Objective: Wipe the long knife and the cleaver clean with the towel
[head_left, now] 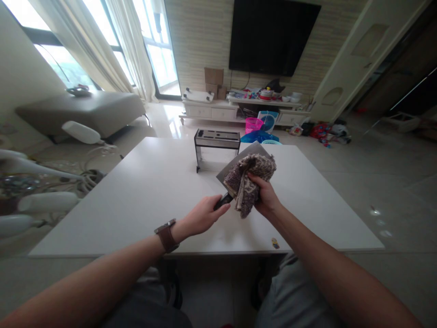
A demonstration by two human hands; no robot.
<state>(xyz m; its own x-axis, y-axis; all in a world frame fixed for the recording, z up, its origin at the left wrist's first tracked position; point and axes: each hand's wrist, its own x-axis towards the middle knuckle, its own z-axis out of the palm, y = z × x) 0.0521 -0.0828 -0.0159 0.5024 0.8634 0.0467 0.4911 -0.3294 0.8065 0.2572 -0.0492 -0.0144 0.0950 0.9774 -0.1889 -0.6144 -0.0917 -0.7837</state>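
Observation:
My left hand (205, 215), with a watch on its wrist, is closed around the black handle of a cleaver (228, 169). The broad grey blade points away from me, up and to the right, above the table. My right hand (265, 196) grips a bunched brown-and-beige cloth (251, 175) and presses it against the blade, hiding much of the metal. Beyond the cleaver stands a knife block (217, 136), a black and clear frame with slots in its top; no knives show in it.
The white table (143, 182) spreads in front of me, with a small cartoon sticker (275, 243) near its front edge. White lamp shades (48, 201) crowd the left side. Past the far edge are a pink basket (253, 124) and a low cabinet (211, 111).

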